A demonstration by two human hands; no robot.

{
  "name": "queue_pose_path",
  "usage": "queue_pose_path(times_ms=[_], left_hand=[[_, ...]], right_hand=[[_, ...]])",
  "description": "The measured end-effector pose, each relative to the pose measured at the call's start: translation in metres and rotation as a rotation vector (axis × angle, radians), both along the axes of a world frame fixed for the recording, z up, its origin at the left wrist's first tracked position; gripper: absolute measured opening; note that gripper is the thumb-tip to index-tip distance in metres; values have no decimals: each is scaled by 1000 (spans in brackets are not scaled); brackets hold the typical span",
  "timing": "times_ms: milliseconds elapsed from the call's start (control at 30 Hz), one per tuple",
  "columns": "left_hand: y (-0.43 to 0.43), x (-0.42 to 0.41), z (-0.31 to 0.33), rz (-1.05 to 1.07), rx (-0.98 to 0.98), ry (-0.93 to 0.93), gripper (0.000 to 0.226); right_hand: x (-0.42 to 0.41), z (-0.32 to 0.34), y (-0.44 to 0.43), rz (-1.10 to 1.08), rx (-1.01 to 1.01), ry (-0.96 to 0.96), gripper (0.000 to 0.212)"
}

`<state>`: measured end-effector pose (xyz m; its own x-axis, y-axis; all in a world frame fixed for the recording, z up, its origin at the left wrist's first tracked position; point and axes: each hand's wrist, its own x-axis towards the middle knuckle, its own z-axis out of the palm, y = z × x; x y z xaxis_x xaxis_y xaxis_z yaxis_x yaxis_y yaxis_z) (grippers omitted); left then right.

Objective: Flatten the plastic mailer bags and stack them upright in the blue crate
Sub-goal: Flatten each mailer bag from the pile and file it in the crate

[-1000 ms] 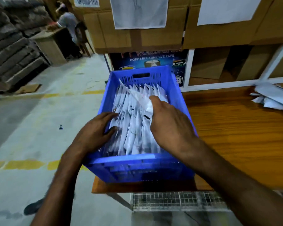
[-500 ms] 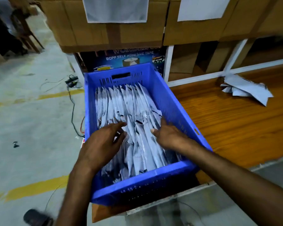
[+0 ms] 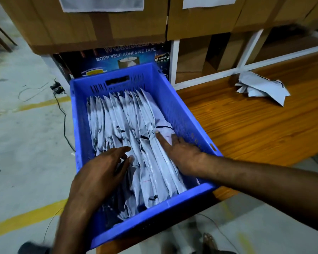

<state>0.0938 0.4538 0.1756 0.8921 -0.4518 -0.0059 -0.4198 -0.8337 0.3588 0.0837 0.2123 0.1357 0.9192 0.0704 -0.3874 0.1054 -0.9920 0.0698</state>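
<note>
Mailer bags (image 3: 121, 125), white-grey plastic, fill the blue crate (image 3: 184, 114): packed on edge in a tight row running from the crate's far wall to its near wall, tops leaning, some creased. The near-left corner of the crate shows a dark gap with crumpled bag ends. The crate sits on the wooden table (image 3: 255, 134), its near end sticking out past the table edge. Left hand (image 3: 99, 173) is inside the crate at the near-left side, lying on the bag tops with fingers (image 3: 121, 150) loosely bent, gripping nothing. Right hand (image 3: 184, 154) is inside by the crate's right wall, palm down on the bags, fingers (image 3: 161, 139) spread and straight, the index tip on a bag edge. Right of the crate, well apart on the table, is a small crumpled heap of loose bags (image 3: 261, 88). Behind the crate is a dark tape carton (image 3: 121, 59) marked BOPP SELF ADHESIVE TAPE, with brown cardboard boxes (image 3: 81, 28) above it. Left of the crate is concrete floor (image 3: 26, 143) with a black cable (image 3: 62, 114).
</note>
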Motion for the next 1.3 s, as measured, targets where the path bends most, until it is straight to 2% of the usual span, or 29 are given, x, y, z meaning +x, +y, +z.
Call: queue_pose_path(times_ms=[200,500,633,733,800,867,967,1067,1167,1300], left_hand=[[0,3,1,2,-7,39,53],[-1,1,2,14,-8,29,47],[-1,3,-1,24,-5,22,42],[0,3,-1,25,-9,15,40],[1,2,-2,28,-15,-3,39],[2,2,-4,33,-13,-31,36],[1,3,-3,46,-23,-50,33],[0,0,0,62,-20,-108,29],[-6,-7,4,69,-47,-177,24],[-23,-27,11,103,-60,-191,22]], right_hand=[[3,-12,0,50,98,62,124],[13,-12,-3,160,313,129,132],[14,-12,-2,165,333,151,137],[15,-5,-3,154,274,106,136],[13,9,-6,170,238,21,130],[11,26,-14,233,195,-161,119],[8,49,-33,280,176,-481,90],[6,57,-55,310,152,-633,61],[-2,52,-73,324,279,-728,36],[-15,40,-95,308,481,-874,21]])
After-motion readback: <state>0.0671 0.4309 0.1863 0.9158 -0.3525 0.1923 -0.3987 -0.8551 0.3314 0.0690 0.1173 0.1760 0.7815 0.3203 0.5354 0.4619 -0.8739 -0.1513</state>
